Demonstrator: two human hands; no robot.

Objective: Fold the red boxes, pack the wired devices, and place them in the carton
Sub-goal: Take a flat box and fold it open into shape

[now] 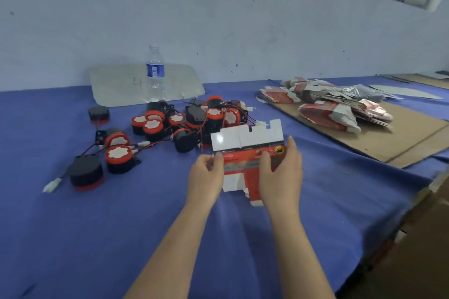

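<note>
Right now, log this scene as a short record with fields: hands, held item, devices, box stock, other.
Left hand: pinches the left edge of the flat red box
Right hand: grips its right edge
Held item: box not yet folded, white flaps pointing away, over the blue cloth
Wired devices: loose black and red pile, behind and left of the box
Box stock: flat boxes heaped on a cardboard sheet, far right
Water bottle: upright behind the devices
Carton: not clearly in view

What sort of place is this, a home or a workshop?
Probably a small packing workshop: a pile of identical wired devices on a table, stacks of flat boxes on cardboard, and one box held by the left hand and right hand.
</note>
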